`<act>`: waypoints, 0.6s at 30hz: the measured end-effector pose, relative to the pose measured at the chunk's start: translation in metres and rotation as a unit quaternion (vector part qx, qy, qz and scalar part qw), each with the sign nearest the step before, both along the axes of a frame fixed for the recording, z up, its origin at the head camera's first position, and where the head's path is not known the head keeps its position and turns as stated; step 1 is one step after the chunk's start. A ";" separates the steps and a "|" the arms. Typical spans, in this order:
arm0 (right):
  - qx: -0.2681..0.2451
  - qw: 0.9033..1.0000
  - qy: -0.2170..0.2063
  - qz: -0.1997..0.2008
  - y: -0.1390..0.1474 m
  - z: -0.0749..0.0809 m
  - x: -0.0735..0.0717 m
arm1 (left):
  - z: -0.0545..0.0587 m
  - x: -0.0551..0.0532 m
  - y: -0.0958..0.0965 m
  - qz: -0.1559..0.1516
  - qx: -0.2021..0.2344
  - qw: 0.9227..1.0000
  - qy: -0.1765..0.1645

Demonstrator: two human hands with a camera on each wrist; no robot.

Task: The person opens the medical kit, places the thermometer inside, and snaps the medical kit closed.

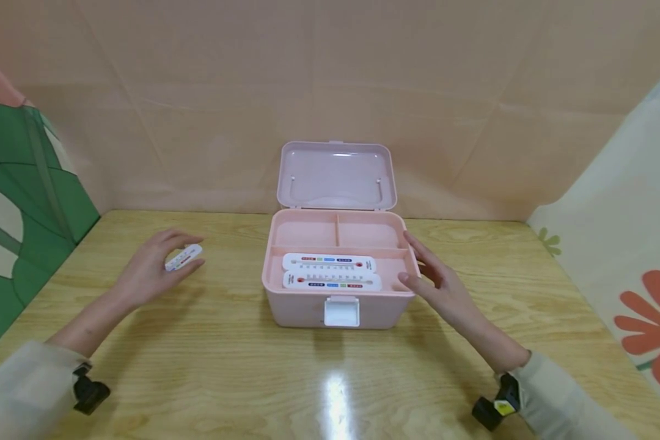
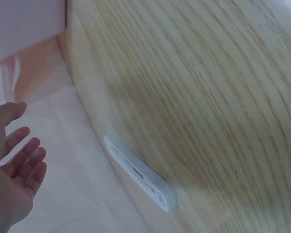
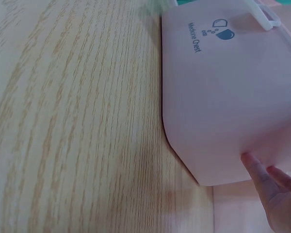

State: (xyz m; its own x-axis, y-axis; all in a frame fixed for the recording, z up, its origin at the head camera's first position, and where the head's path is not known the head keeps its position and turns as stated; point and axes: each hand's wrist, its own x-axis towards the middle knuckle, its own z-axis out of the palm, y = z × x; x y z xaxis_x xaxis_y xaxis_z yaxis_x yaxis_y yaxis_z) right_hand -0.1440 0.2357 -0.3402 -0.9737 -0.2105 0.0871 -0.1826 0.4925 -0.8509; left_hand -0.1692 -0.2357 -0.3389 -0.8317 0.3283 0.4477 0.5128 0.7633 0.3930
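A small white thermometer (image 2: 140, 172) lies on the wooden table at the left. My left hand (image 1: 162, 266) is around it in the head view, but the left wrist view has the hand (image 2: 17, 167) apart from it, fingers loosely bent and holding nothing. My right hand (image 1: 440, 284) rests against the right side of a pink medicine chest (image 1: 297, 308), thumb and index finger at its rim. Fingertips (image 3: 247, 158) touch its outer wall in the right wrist view. Two white thermometers (image 1: 330, 263) lie side by side in the chest's front compartment.
The chest's lid (image 1: 337, 174) stands raised at the back, and a white latch (image 1: 341, 312) hangs on its front. A divider (image 1: 337, 230) splits the rear of the tray in two. A beige cloth (image 1: 209, 122) hangs behind the table (image 1: 225, 379), with patterned cloths at both sides.
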 end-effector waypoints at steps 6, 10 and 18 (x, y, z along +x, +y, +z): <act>0.002 1.000 0.001 -0.002 0.000 0.000 0.000 | -0.005 -0.002 -0.005 0.003 -0.007 1.000 0.010; 0.005 1.000 0.005 -0.002 0.000 -0.001 0.000 | -0.007 -0.002 -0.008 0.011 -0.012 1.000 0.006; 0.011 1.000 0.000 -0.004 -0.001 0.000 0.000 | -0.012 -0.002 -0.018 0.027 -0.022 0.999 0.009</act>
